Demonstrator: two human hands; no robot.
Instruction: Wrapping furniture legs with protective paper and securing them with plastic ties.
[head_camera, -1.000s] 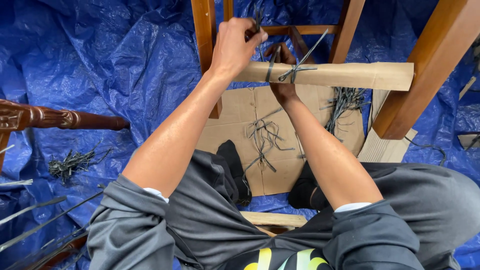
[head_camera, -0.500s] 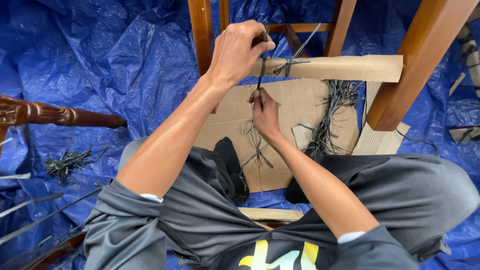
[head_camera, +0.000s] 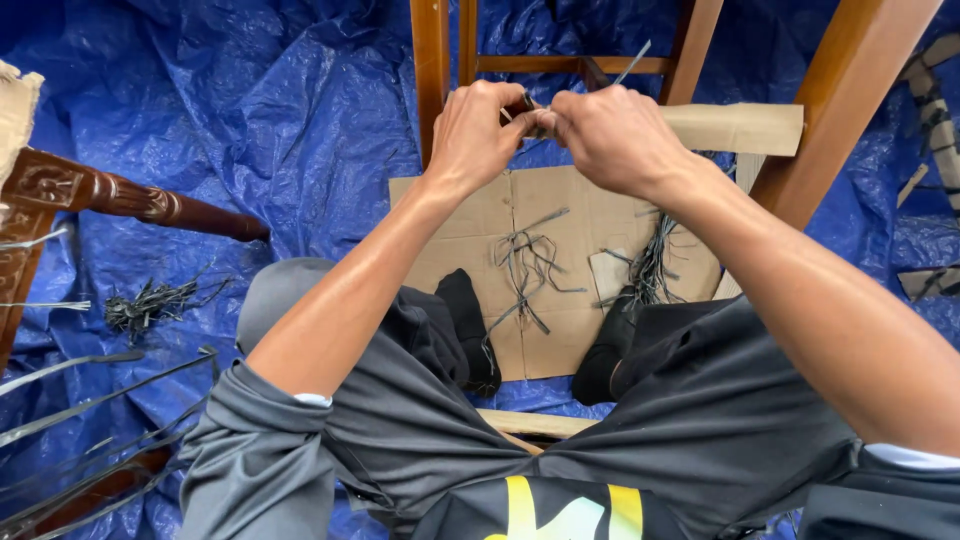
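Two hands tying a dark strip at the top middle of the frame.
Left hand (head_camera: 480, 130) and right hand (head_camera: 615, 135) touching, both pinching the dark strip (head_camera: 528, 108) against the cardboard-wrapped chair rail (head_camera: 735, 128), above the flat cardboard (head_camera: 560, 210) on the blue tarp (head_camera: 250, 120).

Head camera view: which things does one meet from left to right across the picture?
Carved dark wooden leg → pile of dark strip scraps → left hand → right hand → cardboard-wrapped rail → thick wooden leg.

Glossy crinkled plastic tarp (head_camera: 250, 120), varnished wood frame (head_camera: 432, 70), matt cardboard sheet (head_camera: 470, 215), poss. plastic strips (head_camera: 530, 265)
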